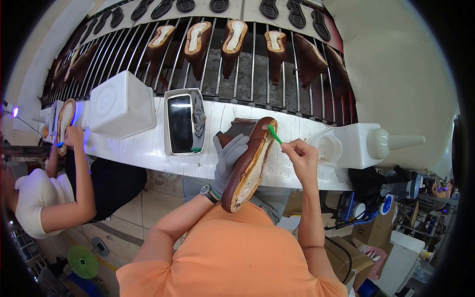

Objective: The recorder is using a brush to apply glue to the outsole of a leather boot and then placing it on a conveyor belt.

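Observation:
A brown leather boot (241, 184) lies sole up in front of me, its pale underside and tan edge showing. My left hand (230, 157), in a grey glove, is wrapped round the boot's side near the shaft. Between the bare fingers of my right hand (302, 157) is a green-handled brush (274, 133). Its tip touches the boot's underside near the far end. Just right of my right hand stands a small round white cup (328, 147), partly filled with something pale.
A white bin (167, 123) with a dark slab and grey cloth stands left of the boot, beside a white box (121, 105). Several upturned boots (234, 42) hang on the metal bar rack (253, 69); black soles (297, 14) lie beyond. At right is a white squeeze bottle (381, 144). A co-worker (44, 198) handles another boot at left.

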A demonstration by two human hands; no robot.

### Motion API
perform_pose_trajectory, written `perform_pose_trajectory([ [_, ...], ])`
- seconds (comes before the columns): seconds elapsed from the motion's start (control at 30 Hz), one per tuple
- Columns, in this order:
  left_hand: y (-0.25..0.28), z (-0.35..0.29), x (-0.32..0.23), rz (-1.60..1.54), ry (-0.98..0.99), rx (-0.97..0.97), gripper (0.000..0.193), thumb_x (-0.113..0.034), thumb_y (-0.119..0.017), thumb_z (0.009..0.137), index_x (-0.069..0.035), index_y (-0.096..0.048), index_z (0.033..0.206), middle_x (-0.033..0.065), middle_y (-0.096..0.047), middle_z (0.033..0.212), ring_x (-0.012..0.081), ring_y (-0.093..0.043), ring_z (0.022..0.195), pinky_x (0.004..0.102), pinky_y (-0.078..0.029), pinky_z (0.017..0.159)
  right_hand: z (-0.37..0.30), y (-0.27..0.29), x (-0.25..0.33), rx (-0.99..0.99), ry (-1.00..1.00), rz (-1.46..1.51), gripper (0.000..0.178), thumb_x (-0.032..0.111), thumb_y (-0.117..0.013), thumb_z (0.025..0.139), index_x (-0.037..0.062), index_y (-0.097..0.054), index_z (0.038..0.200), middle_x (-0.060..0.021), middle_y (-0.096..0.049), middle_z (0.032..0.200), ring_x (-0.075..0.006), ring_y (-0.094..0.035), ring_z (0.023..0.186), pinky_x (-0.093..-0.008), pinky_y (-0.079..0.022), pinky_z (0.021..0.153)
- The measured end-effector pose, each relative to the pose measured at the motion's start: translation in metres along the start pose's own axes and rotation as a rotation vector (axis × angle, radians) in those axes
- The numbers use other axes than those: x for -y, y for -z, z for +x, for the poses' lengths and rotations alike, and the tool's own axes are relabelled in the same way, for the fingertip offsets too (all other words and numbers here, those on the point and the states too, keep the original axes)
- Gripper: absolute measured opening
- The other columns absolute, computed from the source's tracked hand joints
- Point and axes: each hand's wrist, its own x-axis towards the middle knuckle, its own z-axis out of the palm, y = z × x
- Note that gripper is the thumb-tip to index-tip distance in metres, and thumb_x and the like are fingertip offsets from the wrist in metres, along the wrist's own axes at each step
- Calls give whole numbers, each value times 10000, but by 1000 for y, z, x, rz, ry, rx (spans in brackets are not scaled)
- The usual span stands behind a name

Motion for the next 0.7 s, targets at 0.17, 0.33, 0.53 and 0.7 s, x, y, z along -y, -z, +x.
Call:
perform_pose_trajectory([
  [0.17,4,6,3,34,-62,40,644,-85,-751,731,-90,-408,1276,169,-511,1305,353,-500,1204,470,-335,1047,-21,0,13,151,-17,131,129,87,-687,846,-1,-664,754,37,-571,659,-8,-398,563,-186,-265,490],
  [0.33,7,13,-5,68,-71,31,630,-103,-743,740,-93,-412,1275,164,-512,1303,347,-509,1197,501,-297,1052,-41,-4,32,155,105,162,88,41,-705,812,-29,-673,771,-17,-592,695,-45,-449,592,-207,-315,506],
  [0.53,9,12,-2,169,-83,67,636,-189,-747,751,-97,-412,1283,128,-519,1303,291,-528,1186,571,-168,1043,-56,-5,49,205,333,41,72,-24,-712,772,-38,-677,833,-74,-633,757,-112,-578,650,-228,-427,561],
  [0.7,8,18,-8,74,-41,81,669,-210,-755,743,-77,-401,1295,137,-517,1288,304,-511,1197,548,-187,1052,-70,-4,63,261,456,-112,119,9,-738,744,10,-691,853,-61,-637,757,-117,-580,594,-232,-419,461],
])
